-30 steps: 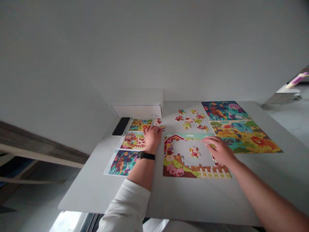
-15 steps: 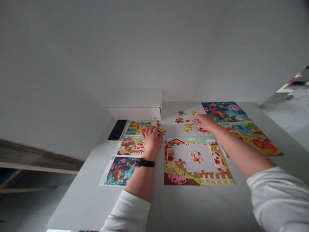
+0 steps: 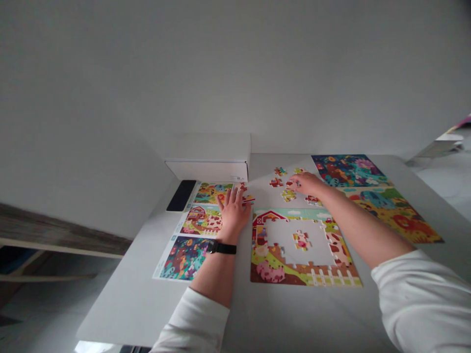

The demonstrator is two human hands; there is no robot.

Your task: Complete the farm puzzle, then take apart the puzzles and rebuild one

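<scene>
Picking among the loose puzzle pieces [image 3: 288, 196] looks to be the step in hand. The right hand [image 3: 308, 183] is bent low over them, fingertips at a spotted piece [image 3: 293, 184]; whether they pinch it, I cannot tell. The left hand [image 3: 234, 214] lies palm down with fingers spread, gripping nothing visible, over the edge of the picture sheet [image 3: 200, 219] and just beside two more pieces [image 3: 248, 200]. Between the forearms, nearer the person than the right hand, lies the farm puzzle border [image 3: 278, 279] on the bench [image 3: 312, 316], its middle unfilled but for one unattached piece [image 3: 302, 240]. The next move seems to call for a light edge pinch, lifting one piece without dragging its neighbours, and turning it to match the notched inner edge.
</scene>
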